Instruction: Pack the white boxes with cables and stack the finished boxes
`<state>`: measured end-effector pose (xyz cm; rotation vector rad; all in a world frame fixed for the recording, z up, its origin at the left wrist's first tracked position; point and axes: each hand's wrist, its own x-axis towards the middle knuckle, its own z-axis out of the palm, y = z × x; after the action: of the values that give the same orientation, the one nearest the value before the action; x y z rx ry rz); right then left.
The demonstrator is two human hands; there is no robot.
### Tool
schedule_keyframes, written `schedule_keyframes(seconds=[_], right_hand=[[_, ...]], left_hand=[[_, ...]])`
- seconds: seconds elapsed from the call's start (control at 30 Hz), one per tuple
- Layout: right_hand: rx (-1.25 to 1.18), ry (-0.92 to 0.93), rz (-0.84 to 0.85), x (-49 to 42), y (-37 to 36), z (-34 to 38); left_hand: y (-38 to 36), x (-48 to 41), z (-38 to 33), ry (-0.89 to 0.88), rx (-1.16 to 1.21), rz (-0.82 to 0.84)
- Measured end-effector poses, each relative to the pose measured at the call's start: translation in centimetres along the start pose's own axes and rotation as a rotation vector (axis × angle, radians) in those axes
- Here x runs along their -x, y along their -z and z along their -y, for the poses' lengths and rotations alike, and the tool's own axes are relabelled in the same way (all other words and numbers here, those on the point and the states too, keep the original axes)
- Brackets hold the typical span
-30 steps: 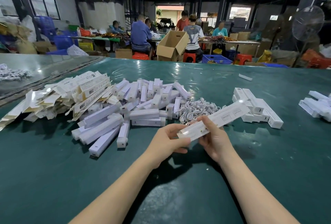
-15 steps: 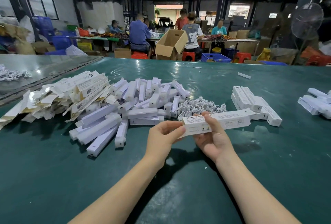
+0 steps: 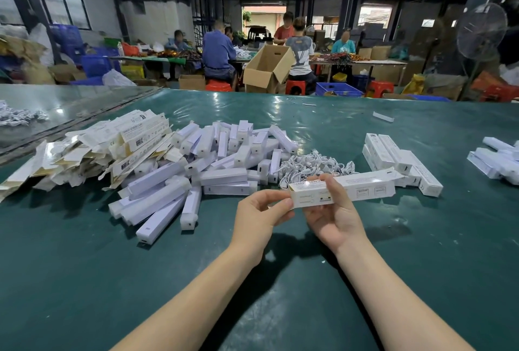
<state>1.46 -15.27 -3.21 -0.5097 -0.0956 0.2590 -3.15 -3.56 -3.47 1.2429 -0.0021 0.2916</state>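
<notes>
A long white box [image 3: 362, 187] hangs level above the green table, printed side toward me. My right hand [image 3: 334, 210] grips it from below, thumb over its top near the left end. My left hand [image 3: 259, 214] touches the box's left end with its fingertips, fingers curled. Behind the box lies a heap of white cables [image 3: 314, 163]. A short stack of finished white boxes [image 3: 398, 158] sits to the right of the cables.
A pile of white lamp bars [image 3: 213, 162] and flattened white cartons [image 3: 112, 148] fills the table's left half. More white boxes [image 3: 497, 161] lie at the right edge. A lone white strip [image 3: 383, 117] lies far back. People work at tables beyond.
The box has turned from a slant, right end raised, to level, and its printed side now faces me. Both hands stayed at its left end.
</notes>
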Motion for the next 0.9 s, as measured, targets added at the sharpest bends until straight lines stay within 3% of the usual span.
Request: schedule_keyframes(seconds=[0.13,0.33,0.5,0.9], right_hand=[[0.055,-0.022,0.107,0.1,-0.1,0.2],[0.048,-0.051,0.187,0.3,-0.1,0.3],[0.044,-0.085,0.184,0.4,-0.3,0.4],[0.164,-0.131,0.145,0.5,-0.2,0.4]], left_hand=[[0.0,0.0,-0.2,-0.022,0.005,-0.003],[0.3,-0.1,-0.4,-0.083,-0.200,0.024],[0.0,0.0,-0.9,-0.023,0.004,0.077],[0.5,-0.5,-2.4,0.264,0.161,0.127]])
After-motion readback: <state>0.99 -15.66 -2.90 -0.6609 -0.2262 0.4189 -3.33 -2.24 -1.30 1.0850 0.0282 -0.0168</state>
